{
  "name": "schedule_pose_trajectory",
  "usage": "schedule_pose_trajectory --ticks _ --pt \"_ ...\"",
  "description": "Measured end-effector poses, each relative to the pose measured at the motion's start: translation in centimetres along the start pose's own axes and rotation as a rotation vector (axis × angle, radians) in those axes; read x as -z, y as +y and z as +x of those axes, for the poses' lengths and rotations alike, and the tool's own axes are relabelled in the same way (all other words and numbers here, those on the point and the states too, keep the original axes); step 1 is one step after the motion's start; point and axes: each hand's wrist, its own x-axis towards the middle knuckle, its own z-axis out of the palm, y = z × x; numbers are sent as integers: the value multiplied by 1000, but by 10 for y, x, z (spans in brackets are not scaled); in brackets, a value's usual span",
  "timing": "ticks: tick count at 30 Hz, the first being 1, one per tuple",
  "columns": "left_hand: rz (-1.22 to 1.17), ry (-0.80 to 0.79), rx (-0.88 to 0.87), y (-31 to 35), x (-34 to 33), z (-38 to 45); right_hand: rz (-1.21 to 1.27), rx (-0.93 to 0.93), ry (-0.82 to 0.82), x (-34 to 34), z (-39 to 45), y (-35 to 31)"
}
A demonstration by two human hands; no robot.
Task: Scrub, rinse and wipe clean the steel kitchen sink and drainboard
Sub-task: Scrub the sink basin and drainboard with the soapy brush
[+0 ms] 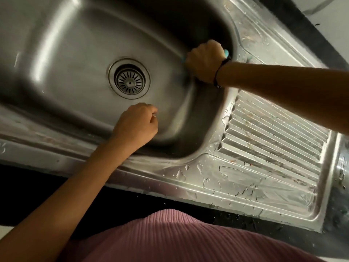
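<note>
The steel sink [75, 50] fills the upper left, with its round drain strainer [129, 80] in the middle of the bowl. My right hand [204, 62] grips a teal scrubber [226, 52], mostly hidden under the fist, and presses it against the bowl's right wall. My left hand [137, 124] hangs over the near part of the bowl with its fingers curled and nothing in them. The ribbed drainboard [273, 133] lies to the right, wet with drops and streaked with brownish grime.
A dark countertop [309, 27] borders the sink at the top right and along the near edge. My pink ribbed top [179, 235] fills the bottom of the view. Water drops lie on the flat steel rim [217, 178] in front of the drainboard.
</note>
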Motion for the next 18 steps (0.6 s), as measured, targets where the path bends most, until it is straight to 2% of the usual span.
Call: schedule_pose_trajectory --ticks 4,8,10,12,14,16,18 --pt "34 20 15 -3 0 4 56 89 -98 -3 -6 -54" --pt "62 35 11 -3 -1 5 287 339 -250 17 -54 -107" --pt "82 20 6 -1 -1 6 245 269 -203 16 -49 -91" --pt "91 1 -2 -1 -2 6 134 127 -113 7 -24 -58" --pt "98 -19 3 -1 -2 6 91 7 -93 3 -5 -25" --pt "100 -48 18 -3 -2 5 53 10 -133 4 0 -27" --pt "89 -82 36 -4 0 4 37 99 -176 4 -8 -60"
